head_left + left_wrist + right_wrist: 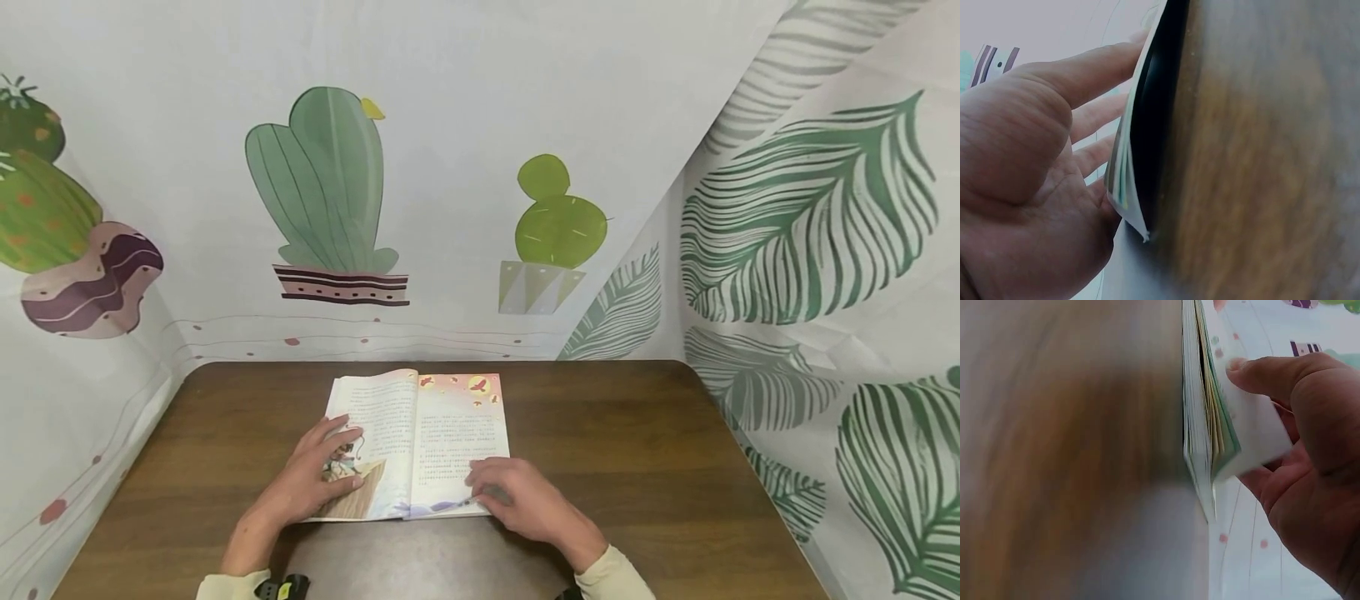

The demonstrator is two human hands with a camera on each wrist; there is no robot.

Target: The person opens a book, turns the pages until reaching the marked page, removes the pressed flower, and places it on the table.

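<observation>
An open book [390, 429] lies on the brown table, printed text on both pages, with a drawn figure on the left page and a pinkish top with round yellow motifs on the right one. My left hand [303, 475] rests on the left page, fingers spread and thumb near the lower edge. At the lower right corner of the book, my right hand [525, 497] has its fingers curled. In the right wrist view a page [1254, 434] stands raised from the stack, its corner between thumb and fingers; the fingertips are hidden behind it.
The wooden table [637, 450] extends on both sides of the book. Behind it hangs a white cloth backdrop [450, 100] printed with cacti and, at the right, large leaves. A dark band [283, 587] circles the left wrist.
</observation>
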